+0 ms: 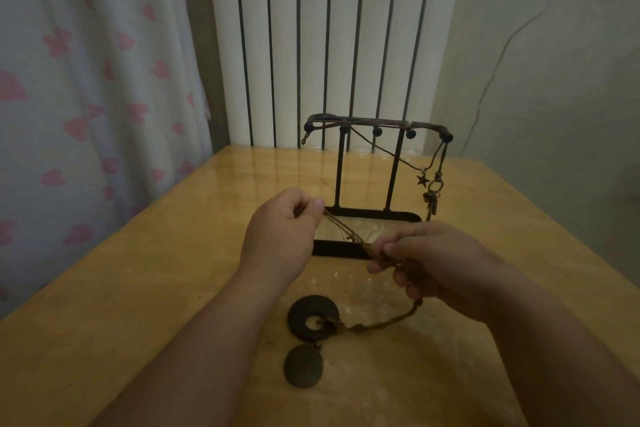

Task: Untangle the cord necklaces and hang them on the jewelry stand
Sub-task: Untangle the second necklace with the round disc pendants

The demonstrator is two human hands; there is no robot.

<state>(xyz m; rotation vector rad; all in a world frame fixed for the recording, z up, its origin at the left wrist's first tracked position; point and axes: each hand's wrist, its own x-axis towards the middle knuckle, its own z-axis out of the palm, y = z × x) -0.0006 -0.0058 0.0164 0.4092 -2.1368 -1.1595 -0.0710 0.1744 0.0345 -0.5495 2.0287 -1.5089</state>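
Observation:
A brown cord necklace [346,231] stretches taut between my two hands above the wooden table. My left hand [280,229] pinches one end of the cord; my right hand [433,263] grips it lower, fingers curled round it. From my right hand the cord trails down to a dark ring pendant [311,317] with a dark oval disc [303,366] below, both lying on the table. Behind my hands stands the black jewelry stand [367,177]. On its top bar hang other cord necklaces, one with a star charm [422,180] and one with a key cluster [432,199].
The wooden table [138,288] reaches back to a white ribbed radiator [329,45]. A curtain with pink hearts [86,80] hangs at the left, close to the table's left edge. A pale wall [554,80] is on the right.

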